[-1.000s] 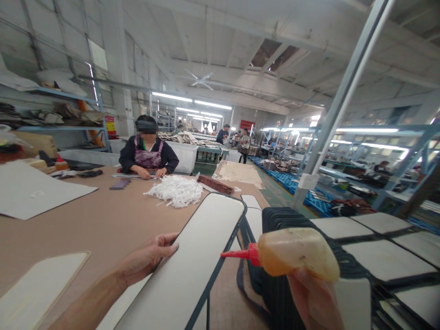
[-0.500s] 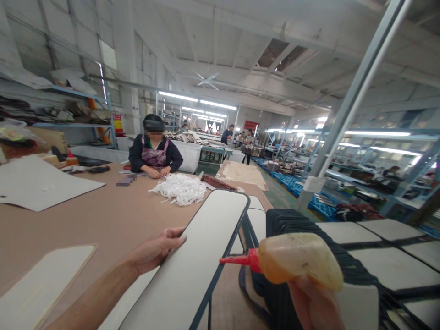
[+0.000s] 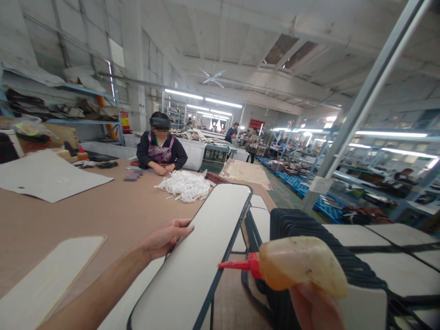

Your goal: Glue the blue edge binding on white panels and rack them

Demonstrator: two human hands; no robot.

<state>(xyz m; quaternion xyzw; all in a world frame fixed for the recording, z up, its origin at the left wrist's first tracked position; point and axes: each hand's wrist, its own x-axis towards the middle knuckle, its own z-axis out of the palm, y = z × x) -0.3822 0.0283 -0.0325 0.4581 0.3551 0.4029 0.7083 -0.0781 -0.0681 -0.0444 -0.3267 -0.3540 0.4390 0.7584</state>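
A long pale panel with rounded corners and a dark edge strip [image 3: 202,243] is held up at a slant in front of me. My left hand [image 3: 168,238] grips its left edge, thumb on the face and fingers behind. In my right hand [image 3: 314,305] is a squeeze bottle [image 3: 299,263] of amber liquid, lying nearly level. Its red nozzle tip touches or almost touches the panel's dark right edge. Behind the bottle stands a thick row of dark-edged panels [image 3: 302,224]. The right hand's fingertips are partly hidden by the bottle.
The brown tabletop [image 3: 137,208] carries a pale panel [image 3: 58,279], a large white sheet [image 3: 51,176] and a heap of white strips [image 3: 185,185]. A co-worker [image 3: 161,146] sits across the table. A slanted metal post [image 3: 354,123] rises at right, beyond more panels [image 3: 395,270].
The camera view has shifted slightly, moving the background rightward. The nozzle tip sits slightly lower along the panel's right edge. Both hands keep their holds.
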